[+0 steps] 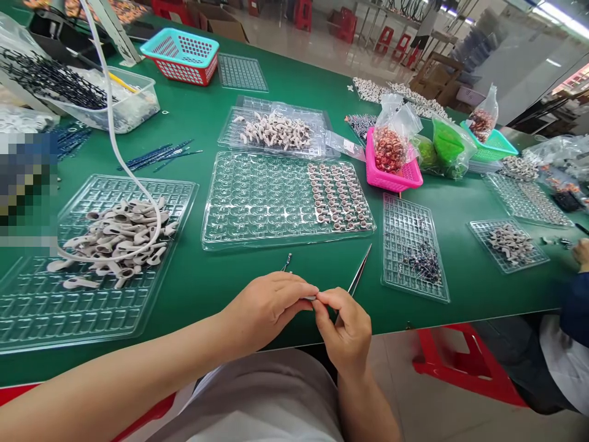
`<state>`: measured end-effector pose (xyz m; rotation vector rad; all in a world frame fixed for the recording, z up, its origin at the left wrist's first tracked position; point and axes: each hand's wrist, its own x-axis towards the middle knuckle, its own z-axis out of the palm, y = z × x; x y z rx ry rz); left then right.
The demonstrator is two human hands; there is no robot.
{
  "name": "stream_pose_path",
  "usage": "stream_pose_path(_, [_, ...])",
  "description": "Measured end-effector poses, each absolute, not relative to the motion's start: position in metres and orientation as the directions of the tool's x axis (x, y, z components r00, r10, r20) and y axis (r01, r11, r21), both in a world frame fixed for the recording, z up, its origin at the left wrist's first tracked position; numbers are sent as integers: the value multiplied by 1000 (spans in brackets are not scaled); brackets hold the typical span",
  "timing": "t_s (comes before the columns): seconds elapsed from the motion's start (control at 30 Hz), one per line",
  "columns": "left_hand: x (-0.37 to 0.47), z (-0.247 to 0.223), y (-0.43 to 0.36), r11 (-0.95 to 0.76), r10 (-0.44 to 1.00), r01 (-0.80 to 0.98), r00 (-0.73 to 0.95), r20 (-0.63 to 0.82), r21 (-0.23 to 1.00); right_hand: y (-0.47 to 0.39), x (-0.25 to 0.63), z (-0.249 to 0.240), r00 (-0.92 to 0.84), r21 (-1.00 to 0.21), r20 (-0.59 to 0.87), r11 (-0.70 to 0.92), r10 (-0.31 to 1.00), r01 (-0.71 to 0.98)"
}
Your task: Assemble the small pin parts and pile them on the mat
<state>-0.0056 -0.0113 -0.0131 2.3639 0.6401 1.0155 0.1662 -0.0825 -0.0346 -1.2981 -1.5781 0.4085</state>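
Note:
My left hand point(271, 304) and my right hand point(345, 322) meet above the front edge of the green table. Between the left fingers is a small light part point(310, 298), mostly covered; the right thumb and index finger pinch at its end. Metal tweezers point(360, 270) show beside the right hand, their rear end hidden by it. A small dark component point(287, 262) lies behind the left hand. Farther back, a clear tray point(257, 202) carries rows of filled pockets on its right side. Grey-white earpiece-like shells point(122, 236) are heaped on a tray at the left.
A white cable point(110, 116) loops over the left tray. Behind the middle tray, another holds light shells point(278, 132). At the right are a pink basket point(396, 180) and a tray of small dark parts point(414, 245). Another person's hand point(581, 253) is at the far right.

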Motion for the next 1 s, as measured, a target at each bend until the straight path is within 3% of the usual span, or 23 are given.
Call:
stream_pose_path(0.27, [-5,-15,-12,-756,608,269,626,488,597,-80,166,-36,54,-694,531,397,846,600])
stream_pose_path(0.5, [-28,19,-3,-638,759,520,552,347,568,-81,174,-41,25,-765,408,327,913,555])
stream_pose_path(0.6, [-71,32,7,-528,847,707,391,361,471,-80,175,-43,13,-760,431,356,902,544])
stream_pose_path(0.7, [-128,30,20,-353,886,894,224,407,277,-79,172,-41,8,-738,483,402,876,542])
stream_pose_path(0.8, [-167,22,37,-246,876,964,177,448,101,-77,168,-38,12,-720,524,435,852,540])
stream_pose_path(0.9, [-156,22,55,-303,872,949,241,427,84,-75,165,-36,-2,-720,523,443,852,534])
stream_pose_path(1.0, [-99,27,83,-457,855,875,384,349,158,-75,164,-36,0,-710,536,450,844,541])
